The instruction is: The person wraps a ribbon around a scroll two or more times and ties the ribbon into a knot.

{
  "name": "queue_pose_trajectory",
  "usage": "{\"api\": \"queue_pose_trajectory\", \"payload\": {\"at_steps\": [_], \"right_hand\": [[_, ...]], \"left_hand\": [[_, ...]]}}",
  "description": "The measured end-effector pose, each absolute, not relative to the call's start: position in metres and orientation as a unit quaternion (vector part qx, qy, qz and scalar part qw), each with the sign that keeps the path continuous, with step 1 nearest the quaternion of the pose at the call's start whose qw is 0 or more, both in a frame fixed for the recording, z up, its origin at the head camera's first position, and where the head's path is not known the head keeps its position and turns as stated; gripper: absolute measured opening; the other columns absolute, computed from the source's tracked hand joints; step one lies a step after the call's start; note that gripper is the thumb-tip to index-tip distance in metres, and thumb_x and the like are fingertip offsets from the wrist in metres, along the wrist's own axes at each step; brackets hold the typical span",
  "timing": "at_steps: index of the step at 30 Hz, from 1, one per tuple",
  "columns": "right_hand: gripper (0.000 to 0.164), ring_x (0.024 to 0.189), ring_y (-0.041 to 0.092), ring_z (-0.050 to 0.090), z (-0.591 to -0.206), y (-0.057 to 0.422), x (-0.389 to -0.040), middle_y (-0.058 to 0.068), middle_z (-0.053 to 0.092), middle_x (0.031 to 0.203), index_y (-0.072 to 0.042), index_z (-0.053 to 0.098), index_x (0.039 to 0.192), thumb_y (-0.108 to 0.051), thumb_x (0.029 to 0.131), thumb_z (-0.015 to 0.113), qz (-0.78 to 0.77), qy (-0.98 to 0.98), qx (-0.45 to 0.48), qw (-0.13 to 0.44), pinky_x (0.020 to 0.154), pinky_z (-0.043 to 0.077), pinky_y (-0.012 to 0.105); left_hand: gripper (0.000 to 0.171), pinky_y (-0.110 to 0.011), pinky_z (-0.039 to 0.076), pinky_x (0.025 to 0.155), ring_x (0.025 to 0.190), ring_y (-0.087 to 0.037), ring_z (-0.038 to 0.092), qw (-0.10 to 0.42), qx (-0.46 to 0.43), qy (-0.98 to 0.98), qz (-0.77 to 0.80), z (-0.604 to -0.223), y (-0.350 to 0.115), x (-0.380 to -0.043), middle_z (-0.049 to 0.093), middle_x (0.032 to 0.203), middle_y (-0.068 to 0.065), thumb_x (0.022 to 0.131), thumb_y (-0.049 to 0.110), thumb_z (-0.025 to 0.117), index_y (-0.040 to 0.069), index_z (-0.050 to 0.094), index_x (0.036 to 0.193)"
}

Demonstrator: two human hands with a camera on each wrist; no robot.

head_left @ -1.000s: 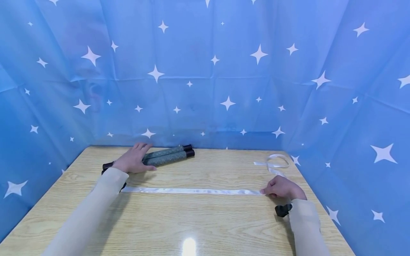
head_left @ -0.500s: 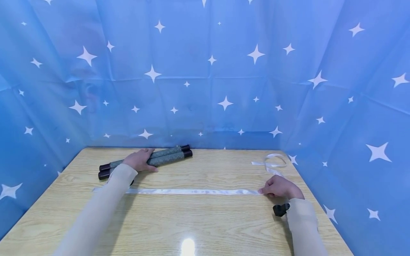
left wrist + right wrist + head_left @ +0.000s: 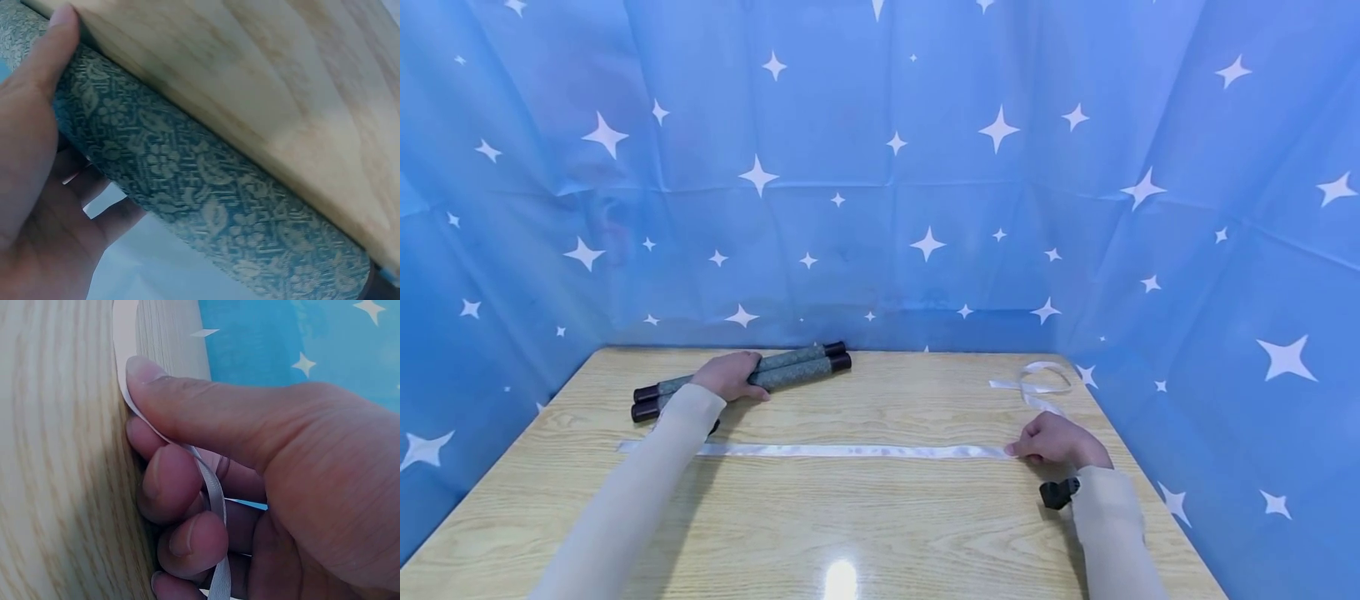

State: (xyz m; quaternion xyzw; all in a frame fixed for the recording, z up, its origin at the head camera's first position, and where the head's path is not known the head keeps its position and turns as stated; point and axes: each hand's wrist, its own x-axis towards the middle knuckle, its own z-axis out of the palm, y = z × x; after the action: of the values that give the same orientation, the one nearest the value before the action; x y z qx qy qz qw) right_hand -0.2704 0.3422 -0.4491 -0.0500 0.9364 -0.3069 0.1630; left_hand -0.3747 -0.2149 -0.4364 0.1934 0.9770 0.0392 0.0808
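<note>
Two rolled scrolls [image 3: 801, 371] covered in blue-green patterned fabric, with dark end knobs, lie side by side at the back left of the table. My left hand [image 3: 727, 377] reaches over them and grips them, the thumb on the near side and the fingers on the far side. In the left wrist view, the floral fabric of the near scroll [image 3: 181, 162] shows between thumb and fingers. A white satin ribbon [image 3: 850, 451] stretches flat across the table in front of the scrolls. My right hand [image 3: 1058, 440] pinches it near the right side, and the ribbon's tail [image 3: 215, 487] passes through the curled fingers.
The ribbon's loose end [image 3: 1047, 377] lies in a loop beyond the right hand. Blue curtains [image 3: 880, 167] with white stars close off the back and sides of the light wooden table [image 3: 880, 525].
My left hand has moved right along the scrolls and settled around them, uncovering their left end knobs and the ribbon's left end. My right hand has kept its pinch on the ribbon.
</note>
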Motion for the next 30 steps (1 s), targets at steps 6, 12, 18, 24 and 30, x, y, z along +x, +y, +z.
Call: {"api": "queue_pose_trajectory", "payload": {"at_steps": [6,12,18,24,30], "right_hand": [[0.045,0.046,0.012,0.033,-0.451,0.343,-0.270,-0.002,0.044,0.051,-0.004,0.057,0.061,-0.036,0.088,0.073,-0.305,0.937,-0.049,0.163,0.050,0.033,0.027],[0.045,0.046,0.012,0.033,-0.450,0.345,-0.271,-0.002,0.044,0.051,-0.005,0.057,0.060,-0.036,0.088,0.073,-0.310,0.935,-0.051,0.163,0.049,0.033,0.026],[0.044,0.046,0.012,0.034,-0.448,0.341,-0.270,-0.001,0.045,0.052,-0.004,0.057,0.061,-0.034,0.088,0.073,-0.314,0.934,-0.043,0.167,0.050,0.032,0.026],[0.043,0.046,0.012,0.033,-0.446,0.340,-0.269,-0.001,0.044,0.052,-0.004,0.057,0.061,-0.033,0.089,0.073,-0.311,0.935,-0.039,0.165,0.050,0.032,0.026],[0.044,0.046,0.011,0.035,-0.445,0.341,-0.270,-0.002,0.045,0.051,-0.003,0.058,0.061,-0.034,0.089,0.072,-0.308,0.935,-0.052,0.169,0.051,0.033,0.026]], "left_hand": [[0.079,-0.051,0.046,0.093,0.113,-0.037,0.058,0.092,0.200,0.974,0.043,-0.431,-0.209,-0.371,0.060,0.126,-0.020,0.084,0.051,0.072,-0.005,0.052,0.136],[0.071,-0.048,0.049,0.085,0.103,-0.032,0.061,0.092,0.195,0.975,0.054,-0.427,-0.208,-0.369,0.063,0.114,-0.014,0.083,0.051,0.073,-0.001,0.056,0.127],[0.050,-0.037,0.041,0.063,0.068,-0.019,0.053,0.083,0.192,0.977,0.049,-0.419,-0.212,-0.367,0.056,0.080,-0.004,0.083,0.054,0.072,0.008,0.058,0.098],[0.045,-0.033,0.038,0.056,0.056,-0.015,0.042,0.085,0.189,0.977,0.055,-0.413,-0.213,-0.362,0.046,0.069,-0.004,0.089,0.052,0.067,0.008,0.055,0.084],[0.076,-0.040,0.051,0.067,0.071,-0.020,0.062,0.068,0.215,0.974,0.038,-0.406,-0.206,-0.351,0.062,0.090,-0.015,0.092,0.059,0.058,-0.011,0.054,0.122]]}}
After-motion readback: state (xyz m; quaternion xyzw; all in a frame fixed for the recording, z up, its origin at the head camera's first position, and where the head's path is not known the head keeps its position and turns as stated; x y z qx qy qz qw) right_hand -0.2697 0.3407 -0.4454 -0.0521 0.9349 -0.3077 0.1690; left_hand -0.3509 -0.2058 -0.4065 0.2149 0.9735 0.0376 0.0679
